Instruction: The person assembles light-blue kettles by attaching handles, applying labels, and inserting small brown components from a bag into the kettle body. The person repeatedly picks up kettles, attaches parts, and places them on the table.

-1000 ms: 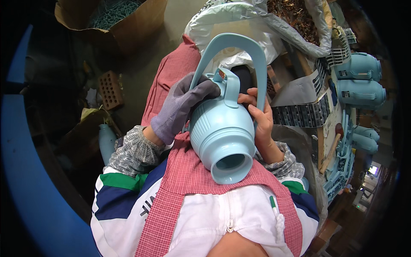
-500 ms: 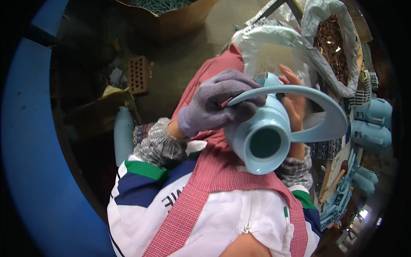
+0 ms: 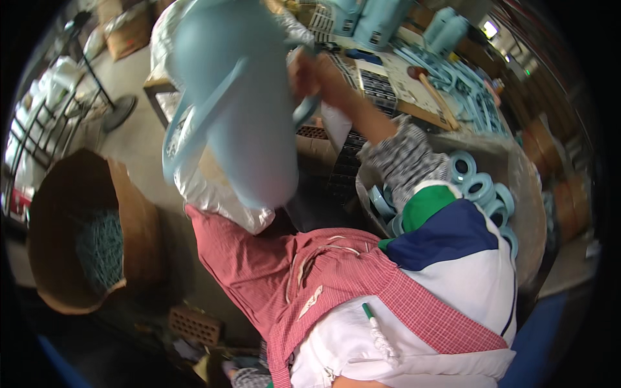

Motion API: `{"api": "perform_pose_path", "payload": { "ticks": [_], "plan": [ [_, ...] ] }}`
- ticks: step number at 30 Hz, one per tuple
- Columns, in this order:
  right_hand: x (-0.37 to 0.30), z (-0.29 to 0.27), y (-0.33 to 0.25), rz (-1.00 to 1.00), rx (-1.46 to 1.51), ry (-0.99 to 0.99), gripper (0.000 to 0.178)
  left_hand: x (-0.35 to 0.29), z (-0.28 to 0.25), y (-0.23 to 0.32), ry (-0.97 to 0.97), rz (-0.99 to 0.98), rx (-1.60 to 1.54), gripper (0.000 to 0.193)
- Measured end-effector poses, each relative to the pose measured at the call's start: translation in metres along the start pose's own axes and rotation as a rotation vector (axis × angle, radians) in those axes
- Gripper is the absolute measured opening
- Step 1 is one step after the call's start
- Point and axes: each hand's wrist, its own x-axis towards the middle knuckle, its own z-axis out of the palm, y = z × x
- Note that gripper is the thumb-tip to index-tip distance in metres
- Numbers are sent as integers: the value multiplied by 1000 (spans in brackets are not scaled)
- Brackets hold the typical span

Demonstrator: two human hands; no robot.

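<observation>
My bare right hand grips the side handle of a smooth, rounded pale-blue jug, raised before crinkly plastic. My left hand barely shows; its hold I can't tell. Printed labels look blurred.

jug: plain pale blue, blurred. rings: same lt. blue. apron: red/pink w/ fine wht check. jacket: mostly wht, w/ green & navy shoulder panels; drawcord wht w/ green tip. cuff: blk/grey/wht mottled pattern. carton: brn; strands inside: teal. brick: reddish-brn, dk. holes. worktop: off-wht; mallet dk. brn head, tan handle. label sheet: mostly blk w/ wht. bag: whitish-silver.
</observation>
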Motion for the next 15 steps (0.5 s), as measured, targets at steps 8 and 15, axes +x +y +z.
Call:
{"api": "perform_pose_path", "payload": {
  "ticks": [8, 15],
  "plan": [
    [-22, -246, -94, -292, -189, 768, 43, 35, 9, -7, -80, 181, 335, 25],
    [56, -335, -60, -625, -397, 868, 16, 43, 27, 21, 50, 354, 867, 27]
  ]
}}
